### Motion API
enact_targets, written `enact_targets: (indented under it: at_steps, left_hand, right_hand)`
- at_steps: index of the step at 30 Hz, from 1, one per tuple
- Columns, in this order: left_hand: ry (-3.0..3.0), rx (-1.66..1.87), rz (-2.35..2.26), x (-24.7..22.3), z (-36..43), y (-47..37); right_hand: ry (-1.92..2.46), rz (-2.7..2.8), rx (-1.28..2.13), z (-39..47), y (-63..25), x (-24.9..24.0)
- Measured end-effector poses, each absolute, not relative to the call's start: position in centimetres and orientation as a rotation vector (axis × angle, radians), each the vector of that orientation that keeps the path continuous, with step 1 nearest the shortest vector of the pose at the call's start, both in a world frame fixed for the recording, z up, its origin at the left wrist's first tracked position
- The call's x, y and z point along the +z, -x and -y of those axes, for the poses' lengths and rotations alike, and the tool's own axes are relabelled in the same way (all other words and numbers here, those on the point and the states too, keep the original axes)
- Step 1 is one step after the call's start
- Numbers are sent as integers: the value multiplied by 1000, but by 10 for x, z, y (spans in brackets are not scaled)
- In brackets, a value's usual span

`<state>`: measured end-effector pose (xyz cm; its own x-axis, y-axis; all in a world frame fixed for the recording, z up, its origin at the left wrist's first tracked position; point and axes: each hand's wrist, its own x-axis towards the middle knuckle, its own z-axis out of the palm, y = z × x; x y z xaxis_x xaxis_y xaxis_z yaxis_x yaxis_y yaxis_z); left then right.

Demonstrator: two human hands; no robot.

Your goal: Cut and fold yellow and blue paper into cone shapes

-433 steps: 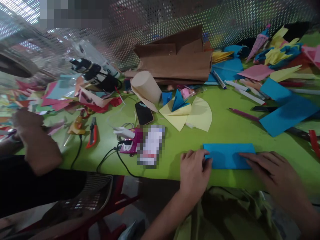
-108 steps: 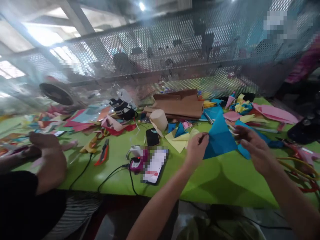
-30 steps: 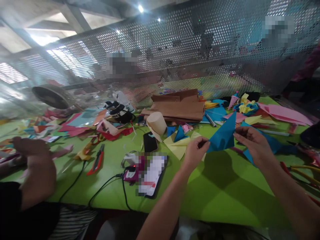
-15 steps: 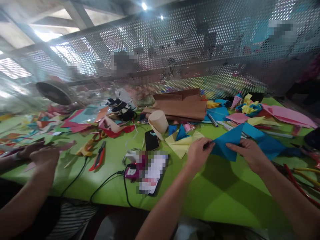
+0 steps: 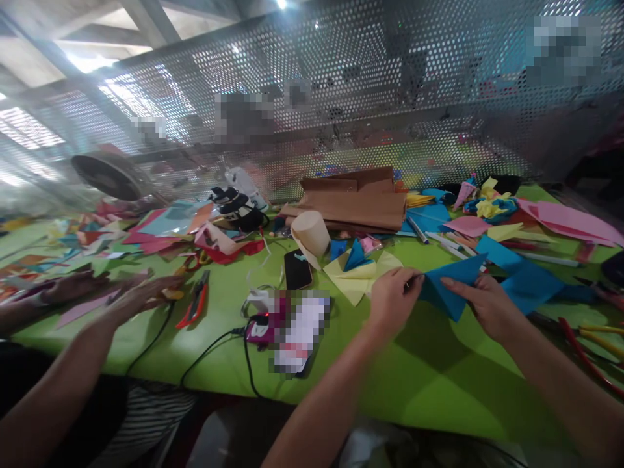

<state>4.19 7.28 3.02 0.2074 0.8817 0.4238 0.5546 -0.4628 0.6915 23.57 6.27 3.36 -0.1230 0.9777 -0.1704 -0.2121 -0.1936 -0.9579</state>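
Note:
Between my two hands, above the green table, is a folded sheet of blue paper [image 5: 451,286]. My left hand [image 5: 396,296] is closed on its left corner. My right hand [image 5: 487,302] pinches its right side, the thumb lying on the near face. Behind my right hand another piece of blue paper [image 5: 529,283] lies on the table. Close to my left hand is yellow paper [image 5: 351,276] with a small blue folded piece [image 5: 358,255] on top.
A phone [image 5: 301,335] and a purple power adapter [image 5: 263,330] with cables lie left of my arms. Brown paper [image 5: 351,208] and a paper roll [image 5: 311,233] are behind. At left, a co-worker's hand [image 5: 146,292] reaches beside an orange cutter [image 5: 195,302]. Red-handled pliers [image 5: 585,361] lie at right.
The blue paper in my hands has tilted, its upper point swinging down and to the right. The co-worker's hand at left has moved right, toward the yellow-handled tool.

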Motion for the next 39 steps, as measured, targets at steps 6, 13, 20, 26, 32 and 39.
enact_targets:
  at_steps: [6, 13, 20, 26, 32, 39]
  left_hand:
    - [-2088, 1249, -1307, 30, -70, -44]
    - [-1979, 1288, -1308, 28, -71, -45]
    - [-1961, 1308, -1342, 30, -70, -46]
    - [-1909, 1265, -1277, 30, -72, -45]
    - [-1851, 1296, -1290, 27, -72, -46]
    - [-1827, 1120, -1340, 28, -73, -44]
  right_hand:
    - [1139, 912, 1526, -60, -230, 33]
    - [1138, 940, 1539, -62, -230, 28]
    - [1146, 999, 1484, -61, -225, 28]
    - [1125, 970, 1498, -62, -228, 26]
    - [1135, 1031, 1448, -60, -223, 25]
    - [1163, 1054, 1305, -61, -229, 27]
